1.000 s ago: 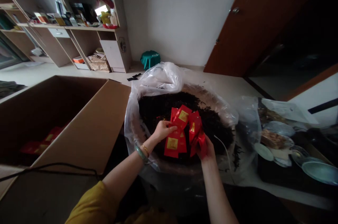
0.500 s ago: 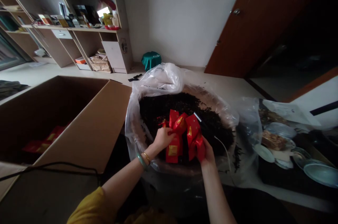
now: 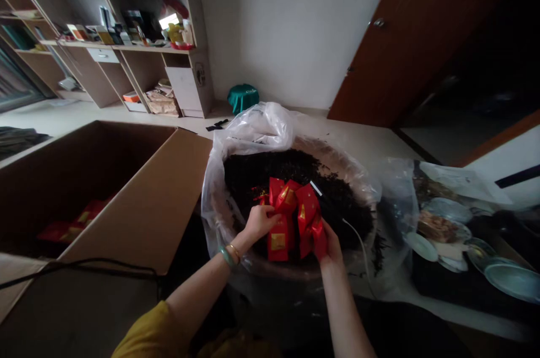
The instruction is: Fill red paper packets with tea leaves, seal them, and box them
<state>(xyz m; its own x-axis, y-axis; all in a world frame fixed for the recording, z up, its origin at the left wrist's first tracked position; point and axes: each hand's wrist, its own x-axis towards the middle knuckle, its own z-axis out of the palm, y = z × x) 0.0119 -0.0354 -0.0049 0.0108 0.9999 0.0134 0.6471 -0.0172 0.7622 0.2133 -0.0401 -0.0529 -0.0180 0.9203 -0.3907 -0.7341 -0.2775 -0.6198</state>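
Both my hands hold a bunch of small red packets (image 3: 293, 214) with gold labels over a round basket (image 3: 337, 158) lined with clear plastic and heaped with dark loose leaves (image 3: 270, 170). My left hand (image 3: 259, 220), with a green bangle and a gold bracelet at the wrist, pinches the left side of the bunch. On the right side, my right hand (image 3: 329, 243) is closed around the packets from below.
A large open cardboard box (image 3: 139, 200) stands at the left with a few red packets (image 3: 71, 223) at its bottom. A black cable (image 3: 84, 265) crosses its near flap. Plates and bowls (image 3: 455, 234) sit at the right. Shelves (image 3: 126, 49) and a brown door (image 3: 396, 37) stand behind.
The bunch of red packets has been drawn closer together and lowered slightly between my hands. The view has shifted a little.
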